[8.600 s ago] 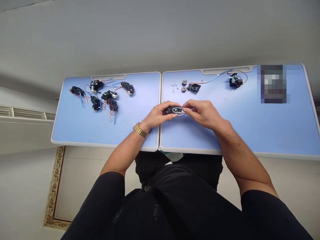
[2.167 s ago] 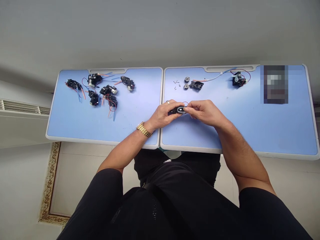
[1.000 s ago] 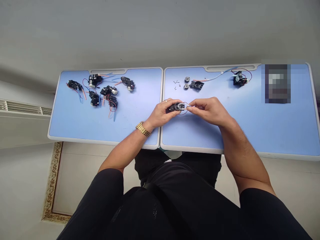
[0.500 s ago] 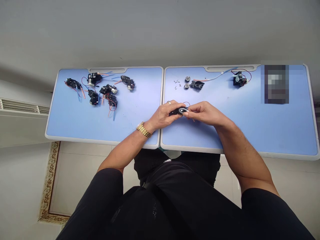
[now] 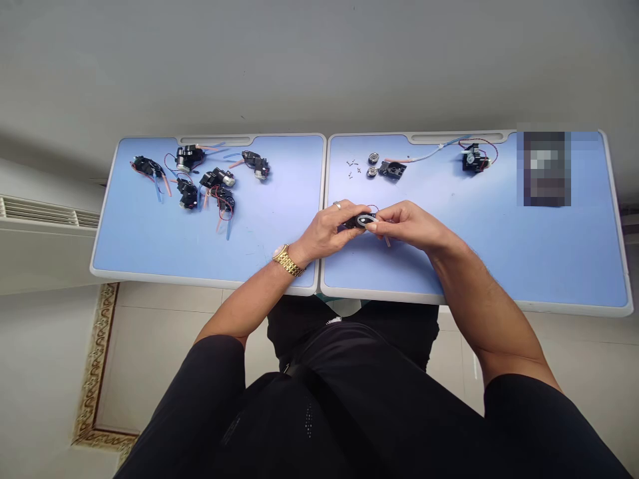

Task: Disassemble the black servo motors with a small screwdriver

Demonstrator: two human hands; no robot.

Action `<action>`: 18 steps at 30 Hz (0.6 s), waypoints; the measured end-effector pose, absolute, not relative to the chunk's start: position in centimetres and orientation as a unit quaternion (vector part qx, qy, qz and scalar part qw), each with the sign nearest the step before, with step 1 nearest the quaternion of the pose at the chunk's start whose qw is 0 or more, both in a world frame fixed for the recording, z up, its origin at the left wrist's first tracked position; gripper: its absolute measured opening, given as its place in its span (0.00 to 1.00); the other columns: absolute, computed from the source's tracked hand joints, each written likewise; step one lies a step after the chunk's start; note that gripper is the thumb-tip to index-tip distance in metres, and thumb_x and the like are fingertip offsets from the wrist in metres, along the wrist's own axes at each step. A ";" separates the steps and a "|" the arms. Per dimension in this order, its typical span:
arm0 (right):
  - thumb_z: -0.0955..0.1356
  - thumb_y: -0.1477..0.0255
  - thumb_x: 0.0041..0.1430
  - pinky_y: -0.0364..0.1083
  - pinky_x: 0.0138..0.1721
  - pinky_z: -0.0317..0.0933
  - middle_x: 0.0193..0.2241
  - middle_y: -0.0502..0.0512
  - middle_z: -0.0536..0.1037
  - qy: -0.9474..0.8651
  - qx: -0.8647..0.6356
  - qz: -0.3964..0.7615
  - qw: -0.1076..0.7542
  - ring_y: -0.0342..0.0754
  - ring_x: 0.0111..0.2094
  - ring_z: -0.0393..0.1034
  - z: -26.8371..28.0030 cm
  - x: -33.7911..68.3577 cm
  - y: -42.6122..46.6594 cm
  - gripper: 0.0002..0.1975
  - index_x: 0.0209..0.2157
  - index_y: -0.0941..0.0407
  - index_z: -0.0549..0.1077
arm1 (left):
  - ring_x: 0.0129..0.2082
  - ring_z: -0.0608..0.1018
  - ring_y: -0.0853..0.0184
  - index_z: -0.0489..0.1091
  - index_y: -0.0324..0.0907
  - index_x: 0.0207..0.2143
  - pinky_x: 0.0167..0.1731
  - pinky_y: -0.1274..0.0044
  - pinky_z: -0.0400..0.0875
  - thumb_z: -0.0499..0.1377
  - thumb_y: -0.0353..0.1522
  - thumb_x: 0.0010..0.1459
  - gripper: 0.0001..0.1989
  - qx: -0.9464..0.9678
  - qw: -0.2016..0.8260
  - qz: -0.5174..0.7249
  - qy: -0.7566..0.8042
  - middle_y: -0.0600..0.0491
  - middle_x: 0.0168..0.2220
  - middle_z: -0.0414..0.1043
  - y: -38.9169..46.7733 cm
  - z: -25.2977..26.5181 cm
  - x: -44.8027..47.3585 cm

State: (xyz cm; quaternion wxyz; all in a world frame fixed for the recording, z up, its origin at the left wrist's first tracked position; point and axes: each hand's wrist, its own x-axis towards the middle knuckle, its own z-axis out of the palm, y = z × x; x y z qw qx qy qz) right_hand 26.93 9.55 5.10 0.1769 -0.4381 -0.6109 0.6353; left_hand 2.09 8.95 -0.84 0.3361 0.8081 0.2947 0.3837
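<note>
here's the black unit (image 5: 359,221), over the right-hand table (image 5: 499,259): left hand (image 5: 324,231) clasping its body, seemingly for steadiness, right hand (image 5: 407,226) pinching its grey-rimmed end; tiny dark bits (image 5: 359,170) lie beyond, apparently within reach.

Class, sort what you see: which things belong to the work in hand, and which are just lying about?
In the work:
- black part, held by the left hand
- its grey oval, touched by the right hand

Apparently lying about:
- small screws, metal discs, black casing
- wired unit, blurred item
- black units, left table
</note>
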 end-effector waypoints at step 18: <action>0.71 0.48 0.63 0.47 0.26 0.46 0.16 0.45 0.64 -0.675 -0.499 0.510 0.188 0.40 0.21 0.52 5.2 26.2 9.0 0.28 0.19 0.54 0.70 | 0.46 0.82 0.61 0.76 0.47 0.64 0.49 0.66 0.79 0.65 0.38 0.75 0.19 0.807 0.319 0.382 0.318 0.46 0.50 0.82 8.8 -1.5 2.3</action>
